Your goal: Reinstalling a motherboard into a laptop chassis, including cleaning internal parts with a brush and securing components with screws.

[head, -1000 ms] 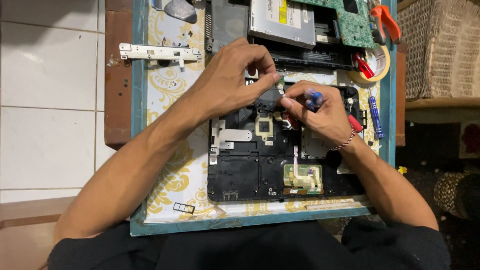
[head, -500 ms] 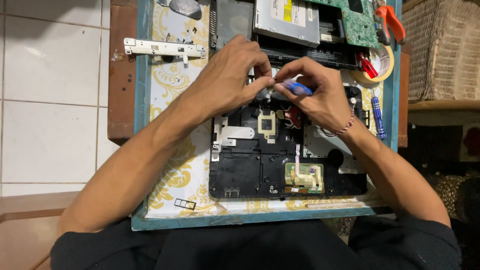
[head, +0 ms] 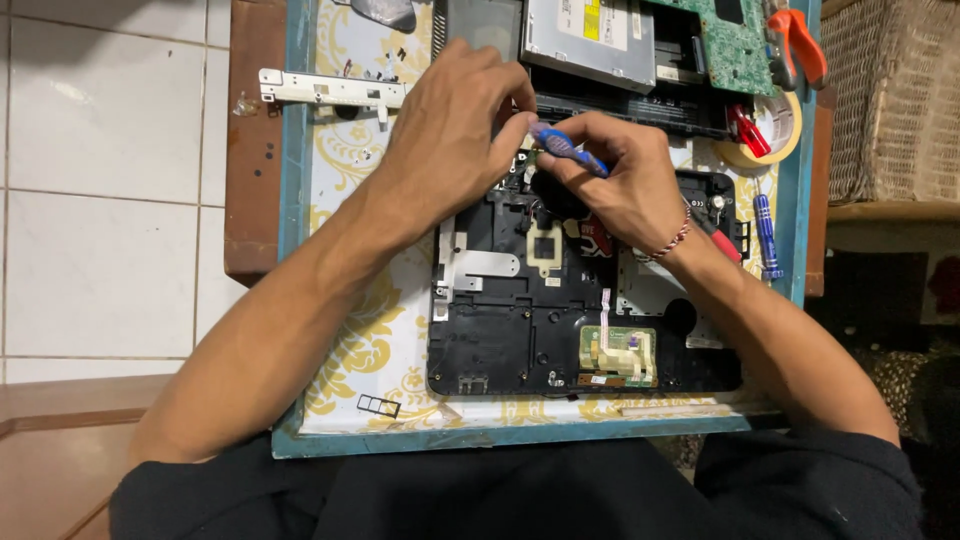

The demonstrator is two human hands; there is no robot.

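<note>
Both hands shifted up; right hand (head: 625, 180) pinches blue screwdriver (head: 567, 147) beside curled left hand (head: 455, 125)

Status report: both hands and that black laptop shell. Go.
Right hand pinching blue-handled screwdriver, tip hidden. Left hand pressed on black laptop shell at its top edge, fingertips beside the screwdriver. Optical drive and green circuit board just beyond.

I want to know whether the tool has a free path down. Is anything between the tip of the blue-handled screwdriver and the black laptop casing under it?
Nothing visible. The right hand holds the blue-handled screwdriver angled toward the black laptop casing. The left hand rests beside it, its fingers hiding the tip, so the contact point cannot be seen.
</note>
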